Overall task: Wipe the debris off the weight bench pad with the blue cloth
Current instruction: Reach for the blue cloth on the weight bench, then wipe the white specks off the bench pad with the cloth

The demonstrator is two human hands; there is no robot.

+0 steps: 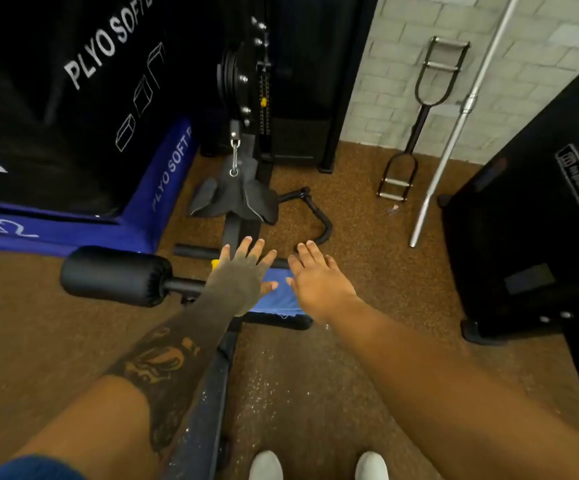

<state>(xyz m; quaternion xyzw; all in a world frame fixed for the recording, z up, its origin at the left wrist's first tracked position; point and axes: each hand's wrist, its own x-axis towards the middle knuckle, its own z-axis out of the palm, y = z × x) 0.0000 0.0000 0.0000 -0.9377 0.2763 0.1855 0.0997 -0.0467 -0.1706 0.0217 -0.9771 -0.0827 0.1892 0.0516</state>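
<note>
Hands: two, both bare, palms down with fingers spread; the tattooed left hand [238, 277] and the right hand [319, 280] reach forward side by side.
Grip, left: flat and wide, lying on the left part of the folded blue cloth [279, 292]; nothing is clasped.
Grip, right: flat and wide, over the cloth's right edge; whether it touches cannot be told.
Cloth: one, lying between and under the two hands at the far end of the bench.
Bench pad: one brown padded bench surface [291, 386], running from the lower edge up to the hands, dusted with pale specks of debris [264, 372].
Foam rollers: one large black cylindrical roller [115, 275] left of the hands; one thin black one [194, 251] beyond it.
Plyo boxes: two stacked soft boxes, a black one [73, 81] on a blue one [156, 199], upper left.
Cable handles: one grey fabric strap handle [236, 199] clipped to the black cable machine [264, 81].
Bars: one silver barbell [461, 123] and one dark double-grip bar [419, 116], both leaning on the pale brick wall [402, 64].
Shoes: two white toes [319, 465] at the lower edge.
</note>
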